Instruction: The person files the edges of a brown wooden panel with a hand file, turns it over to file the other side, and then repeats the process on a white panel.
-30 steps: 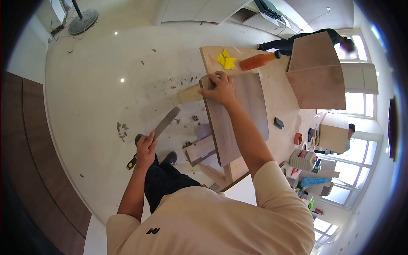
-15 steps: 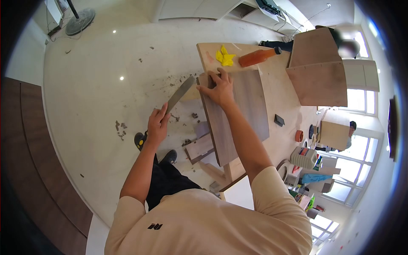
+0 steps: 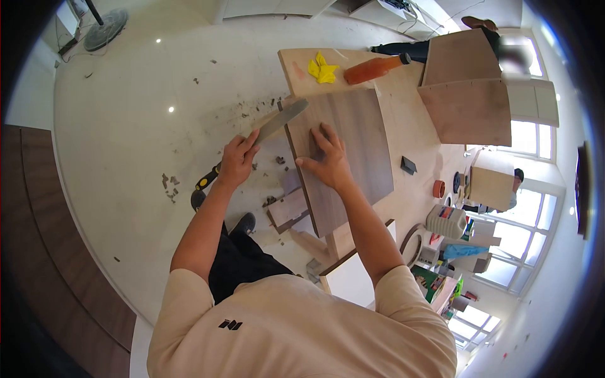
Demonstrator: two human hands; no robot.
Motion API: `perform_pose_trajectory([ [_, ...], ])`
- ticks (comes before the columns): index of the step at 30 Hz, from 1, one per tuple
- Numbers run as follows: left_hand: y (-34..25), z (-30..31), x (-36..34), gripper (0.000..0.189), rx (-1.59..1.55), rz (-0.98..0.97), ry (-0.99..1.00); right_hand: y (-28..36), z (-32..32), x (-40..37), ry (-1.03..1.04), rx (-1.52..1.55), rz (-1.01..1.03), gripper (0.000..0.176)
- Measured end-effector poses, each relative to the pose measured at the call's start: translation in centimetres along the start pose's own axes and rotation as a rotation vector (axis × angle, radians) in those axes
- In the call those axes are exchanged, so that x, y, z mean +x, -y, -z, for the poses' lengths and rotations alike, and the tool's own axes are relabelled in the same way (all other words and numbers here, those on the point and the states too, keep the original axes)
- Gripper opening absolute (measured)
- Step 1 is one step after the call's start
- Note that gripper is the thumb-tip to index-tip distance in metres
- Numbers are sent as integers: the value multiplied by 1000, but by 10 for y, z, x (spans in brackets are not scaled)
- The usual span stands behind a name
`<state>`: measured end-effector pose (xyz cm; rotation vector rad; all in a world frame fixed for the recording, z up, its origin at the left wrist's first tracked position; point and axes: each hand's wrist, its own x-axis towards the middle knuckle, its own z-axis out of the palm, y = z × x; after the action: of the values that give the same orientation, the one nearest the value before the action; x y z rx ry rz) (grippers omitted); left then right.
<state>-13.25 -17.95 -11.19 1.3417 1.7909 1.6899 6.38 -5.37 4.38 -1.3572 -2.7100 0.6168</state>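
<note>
My left hand [image 3: 238, 159] is closed around a long flat file [image 3: 280, 121]. A black and yellow handle [image 3: 208, 177] sticks out behind that wrist. The grey blade slants up to the right, and its rounded tip overlaps the near long edge of a brown wood-grain board [image 3: 353, 138]. My right hand [image 3: 329, 159] lies on the board's face with fingers spread and the thumb close to that same edge. Whether the blade touches the edge cannot be made out. The board rests on a pale wooden worktable [image 3: 416, 129], its edge along the table's side.
Beyond the board lie a yellow crumpled piece [image 3: 324, 69] and an orange bottle [image 3: 375, 68]. A small dark block [image 3: 408, 165] sits right of it. Brown box panels [image 3: 463, 60] stand by a person's legs. Board offcuts [image 3: 290, 211] and scraps litter the floor; a white jug [image 3: 446, 220] stands right.
My right hand has slid from the board's far corner toward me along its face. The file has moved right, its tip now over the board's edge. The view has shifted slightly.
</note>
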Motion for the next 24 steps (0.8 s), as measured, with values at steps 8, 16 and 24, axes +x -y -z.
perform_pose_trajectory([
  [8,-33,-35,-17,56,49,-215,114,-99,1,-38,-122,-36,-180,84],
  [16,1,5,-26,51,81,46,274,-113,23,-62,84,-51,-300,93],
  [24,-53,-15,-16,53,166,-304,280,-111,27,-62,156,-86,-315,96],
])
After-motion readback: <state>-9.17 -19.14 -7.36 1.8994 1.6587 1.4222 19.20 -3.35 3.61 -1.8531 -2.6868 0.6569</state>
